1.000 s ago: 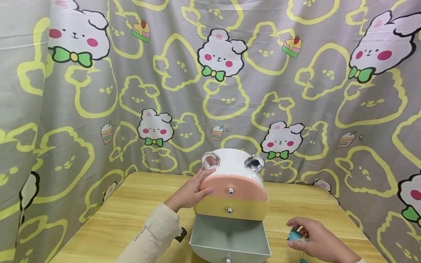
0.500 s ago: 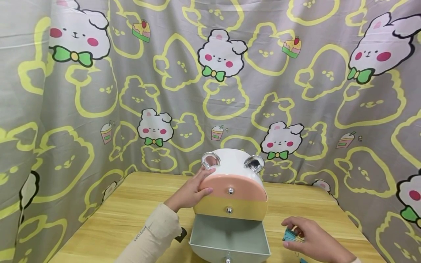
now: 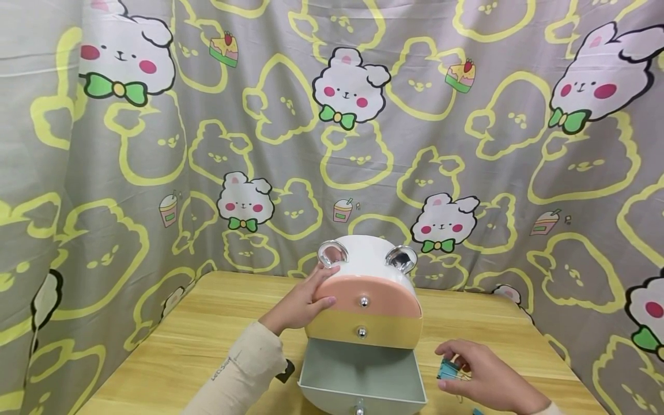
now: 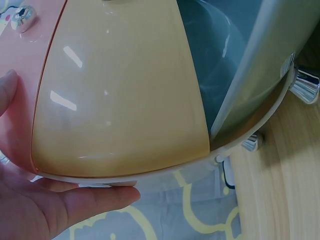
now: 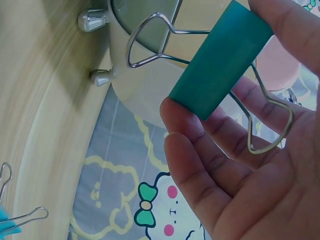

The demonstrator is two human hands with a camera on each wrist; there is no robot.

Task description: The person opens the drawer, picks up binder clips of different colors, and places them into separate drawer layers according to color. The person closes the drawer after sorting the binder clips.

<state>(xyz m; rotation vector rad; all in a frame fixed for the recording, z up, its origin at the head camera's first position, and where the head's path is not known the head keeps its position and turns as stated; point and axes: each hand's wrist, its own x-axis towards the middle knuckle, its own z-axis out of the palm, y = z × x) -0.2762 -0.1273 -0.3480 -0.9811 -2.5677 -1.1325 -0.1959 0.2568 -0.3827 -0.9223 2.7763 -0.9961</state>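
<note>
A small drawer cabinet (image 3: 373, 329) with a white top, silver ears and a pink upper front stands mid-table in the head view. Its grey-green bottom drawer (image 3: 332, 396) is pulled out. My left hand (image 3: 298, 300) grips the cabinet's upper left edge, thumb on the pink front and fingers along the side. To the right of the drawer, my right hand (image 3: 485, 374) pinches a teal binder clip (image 5: 220, 62) by the ends of its body, between thumb and fingertips. Both wire handles of the clip stick out in the right wrist view.
Another teal binder clip (image 5: 9, 225) lies on the wooden table (image 3: 218, 340), cut off at the frame's edge. A black object (image 3: 285, 370) sits beside the left sleeve, partly covered by it. Patterned curtain (image 3: 290, 144) surrounds the table at the back and sides.
My right hand has moved left with the binder clip, closer to the pulled-out drawer. My left hand and the cabinet have stayed in place.
</note>
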